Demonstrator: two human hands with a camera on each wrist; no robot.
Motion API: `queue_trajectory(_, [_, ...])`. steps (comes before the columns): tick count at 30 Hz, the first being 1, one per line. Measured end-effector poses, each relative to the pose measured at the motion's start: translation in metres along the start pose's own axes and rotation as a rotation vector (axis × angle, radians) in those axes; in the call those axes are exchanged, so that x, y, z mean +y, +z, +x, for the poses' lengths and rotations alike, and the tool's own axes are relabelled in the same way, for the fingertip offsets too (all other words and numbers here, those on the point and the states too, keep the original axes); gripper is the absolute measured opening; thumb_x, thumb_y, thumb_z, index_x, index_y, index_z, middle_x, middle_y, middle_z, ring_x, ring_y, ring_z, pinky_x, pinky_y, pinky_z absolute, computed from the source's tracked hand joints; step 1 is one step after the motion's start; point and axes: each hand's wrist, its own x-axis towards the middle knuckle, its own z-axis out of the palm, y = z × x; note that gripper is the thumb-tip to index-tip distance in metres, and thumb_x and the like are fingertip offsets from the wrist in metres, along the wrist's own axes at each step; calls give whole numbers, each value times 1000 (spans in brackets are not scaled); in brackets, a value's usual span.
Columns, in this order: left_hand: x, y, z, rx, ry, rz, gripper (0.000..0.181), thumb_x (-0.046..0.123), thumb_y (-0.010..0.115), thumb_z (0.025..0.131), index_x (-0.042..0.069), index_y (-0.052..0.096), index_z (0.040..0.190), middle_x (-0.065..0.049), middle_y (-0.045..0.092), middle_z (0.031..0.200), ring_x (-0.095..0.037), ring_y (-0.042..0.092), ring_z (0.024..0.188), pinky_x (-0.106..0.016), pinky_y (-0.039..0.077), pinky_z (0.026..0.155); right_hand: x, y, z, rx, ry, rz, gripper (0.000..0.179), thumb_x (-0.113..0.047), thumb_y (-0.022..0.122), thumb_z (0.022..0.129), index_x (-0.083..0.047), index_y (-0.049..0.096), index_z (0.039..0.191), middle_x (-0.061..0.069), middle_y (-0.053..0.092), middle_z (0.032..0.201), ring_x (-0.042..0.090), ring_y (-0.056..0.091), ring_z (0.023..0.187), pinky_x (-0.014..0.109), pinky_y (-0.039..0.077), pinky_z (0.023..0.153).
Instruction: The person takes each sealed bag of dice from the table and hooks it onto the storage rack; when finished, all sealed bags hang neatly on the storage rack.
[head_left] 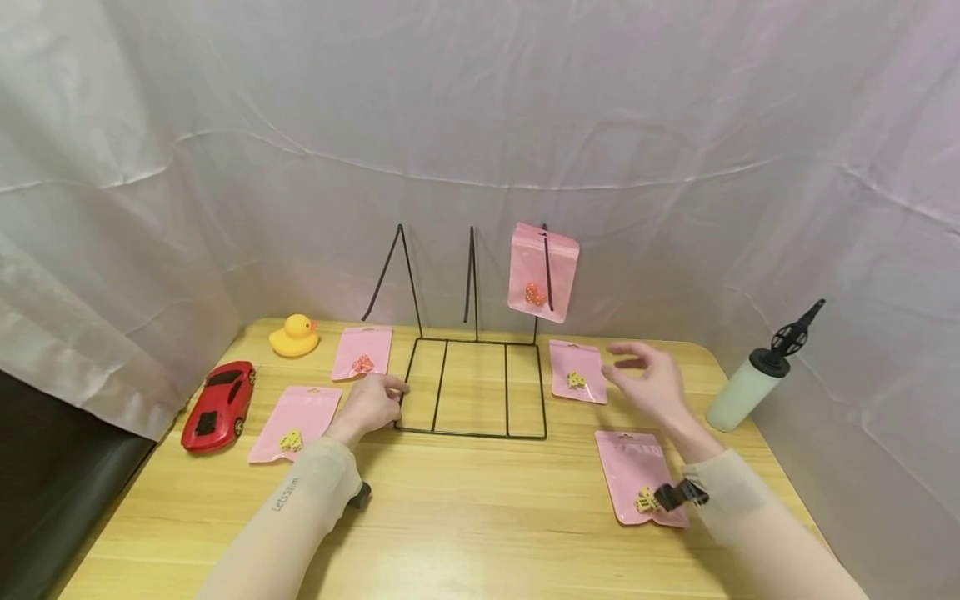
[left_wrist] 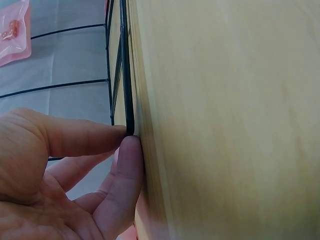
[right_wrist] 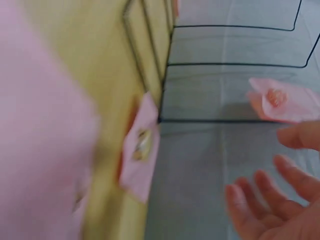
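Note:
A black wire display rack (head_left: pixel 471 434) stands on the table with three upright prongs. My left hand (head_left: pixel 372 406) pinches the front left corner of its base between thumb and finger, as the left wrist view shows. From the rack's right prong hangs a pink pouch (head_left: pixel 527 263) with orange-red dice. My right hand (head_left: pixel 651 382) is in the air, fingers loosely bent and holding nothing. Nearest to it lies a pink pouch with yellow dice (head_left: pixel 578 367), just to its left. Below the right wrist is another pouch with yellow dice (head_left: pixel 633 475), partly covered by the wrist strap.
Left of the rack lie a pink pouch with red dice (head_left: pixel 362 346) and one with yellow dice (head_left: pixel 303 412). A yellow rubber duck (head_left: pixel 295 337) and a red toy car (head_left: pixel 218 407) sit farther left. A pale bottle-shaped pump (head_left: pixel 744 392) with a black nozzle stands at right.

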Motion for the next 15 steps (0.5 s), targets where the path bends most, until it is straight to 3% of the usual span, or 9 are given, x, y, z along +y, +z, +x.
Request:
queue_trajectory(3, [4, -1, -1, -7, -13, -2, 61, -2, 70, 75, 9, 80, 134, -9, 75, 105, -15, 70, 62, -30, 56, 55, 15, -13, -19, -118, 63, -112, 49, -26, 81, 102, -4, 72, 144, 26, 71, 150, 52, 73, 129, 39, 69, 91])
queue_trajectory(6, [7, -3, -3, -10, -19, -6, 61, -3, 69, 75, 9, 80, 134, -11, 75, 108, -16, 70, 63, -30, 58, 56, 29, -24, -35, -217, 68, -217, 58, -30, 83, 101, 1, 69, 147, 31, 68, 151, 54, 74, 126, 55, 69, 96])
queue_trajectory(10, [18, -8, -13, -19, -20, 0, 60, -3, 66, 77, 8, 79, 135, -15, 75, 112, -19, 72, 67, -31, 60, 60, 41, -33, -53, -312, 56, -353, 72, -37, 90, 93, 6, 66, 146, 35, 71, 143, 53, 76, 118, 62, 65, 97])
queue_trajectory(12, [9, -5, -6, -22, -14, 6, 60, -2, 66, 78, 9, 80, 135, -13, 75, 111, -17, 72, 67, -30, 59, 59, 42, -33, -60, -350, 63, -411, 81, -43, 94, 88, 6, 66, 146, 35, 72, 140, 48, 76, 116, 65, 63, 99])
queue_trajectory(13, [16, -7, -11, -24, -22, 8, 60, -2, 66, 78, 10, 79, 135, -13, 76, 113, -17, 72, 68, -31, 59, 61, 41, -33, -64, -366, 77, -439, 86, -47, 95, 86, 5, 65, 148, 35, 72, 140, 47, 74, 117, 67, 62, 99])
queue_trajectory(15, [6, -4, -4, -33, -7, 11, 59, -1, 66, 79, 11, 80, 135, -13, 76, 113, -17, 72, 68, -31, 59, 61, 40, -32, -71, -393, 106, -486, 96, -54, 97, 80, 4, 65, 150, 34, 71, 142, 48, 71, 122, 70, 59, 102])
